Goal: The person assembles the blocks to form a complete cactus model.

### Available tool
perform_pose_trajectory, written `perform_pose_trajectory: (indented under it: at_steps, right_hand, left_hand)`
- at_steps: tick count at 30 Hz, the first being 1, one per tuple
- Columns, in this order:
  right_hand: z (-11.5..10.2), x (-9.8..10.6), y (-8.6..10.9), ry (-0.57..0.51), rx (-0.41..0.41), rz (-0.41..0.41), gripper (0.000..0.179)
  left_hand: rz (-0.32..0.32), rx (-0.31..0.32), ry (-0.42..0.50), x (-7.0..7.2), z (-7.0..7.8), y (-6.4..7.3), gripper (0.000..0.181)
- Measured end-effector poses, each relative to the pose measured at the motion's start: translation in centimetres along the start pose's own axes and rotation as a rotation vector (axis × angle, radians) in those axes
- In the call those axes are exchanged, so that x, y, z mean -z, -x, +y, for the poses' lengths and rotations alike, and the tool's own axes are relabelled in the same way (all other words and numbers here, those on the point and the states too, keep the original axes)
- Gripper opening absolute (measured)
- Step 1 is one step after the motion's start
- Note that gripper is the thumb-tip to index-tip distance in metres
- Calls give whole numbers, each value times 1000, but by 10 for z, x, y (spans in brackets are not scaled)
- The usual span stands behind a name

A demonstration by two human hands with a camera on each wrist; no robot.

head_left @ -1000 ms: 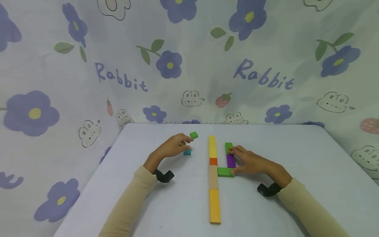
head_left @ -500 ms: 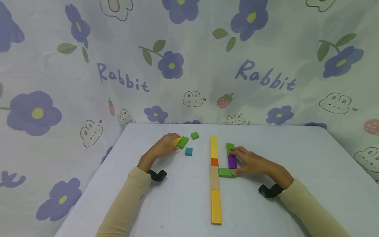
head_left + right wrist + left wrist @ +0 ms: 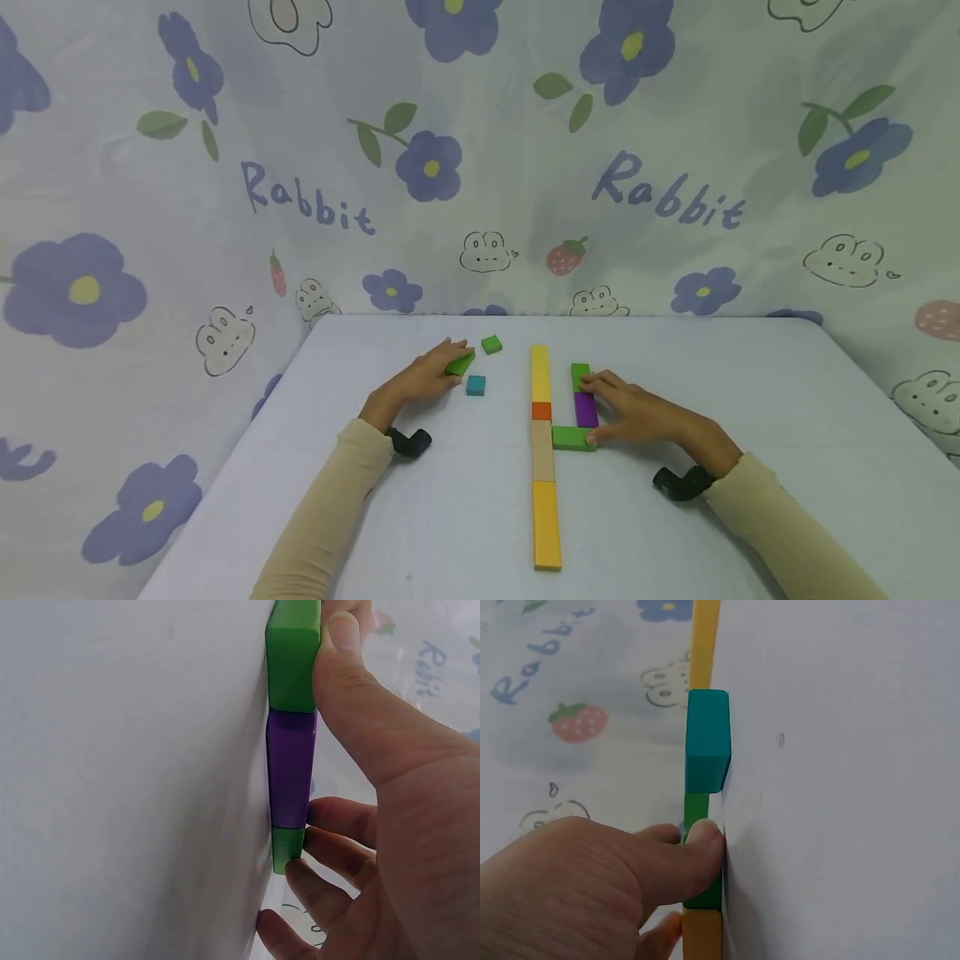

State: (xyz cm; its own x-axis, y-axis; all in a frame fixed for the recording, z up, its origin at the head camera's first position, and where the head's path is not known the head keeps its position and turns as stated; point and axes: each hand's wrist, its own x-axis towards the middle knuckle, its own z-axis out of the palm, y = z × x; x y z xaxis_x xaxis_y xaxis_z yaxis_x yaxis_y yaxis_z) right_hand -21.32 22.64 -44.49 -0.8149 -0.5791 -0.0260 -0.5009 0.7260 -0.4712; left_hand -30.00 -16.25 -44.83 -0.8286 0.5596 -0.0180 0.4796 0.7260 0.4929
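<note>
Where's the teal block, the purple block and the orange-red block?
teal block point(image 3: 476, 384): head view, middle of its top face.
purple block point(image 3: 291, 771): right wrist view, middle of the side facing the camera.
orange-red block point(image 3: 542, 411): head view, middle of its top face.

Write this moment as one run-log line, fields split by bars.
left hand: pinching green block | right hand: fingers spanning far green block and near green block, purple block between | teal block: untouched

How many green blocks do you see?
4: a small green square block beyond the teal square block; a green rectangular block in the left hand; a crosswise green block touching the right hand; another green block beyond the purple rectangular block. Hands may hide others.
</note>
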Motion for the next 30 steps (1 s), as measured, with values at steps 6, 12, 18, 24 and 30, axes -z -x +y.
perform_pose_trajectory:
  at_steps: [6,12,18,24,30]
  right_hand:
    - [-2,-2,-1,3,-2,-5,90]
    - [-3,-5,0,-19,3,-2,89]
    - [-2,-5,7,14,12,7,89]
    - [-1,0,4,22,26,15,87]
    - [1,0,1,14,31,12,87]
  left_hand:
    - [61,8,-70,0,2,6,59]
    - [188,45,-13,8,3,13,53]
    - [246,50,145,23,11,18,39]
    - [89,6,43,35,31,25,33]
    - [8,-35,-20,36,45,34,38]
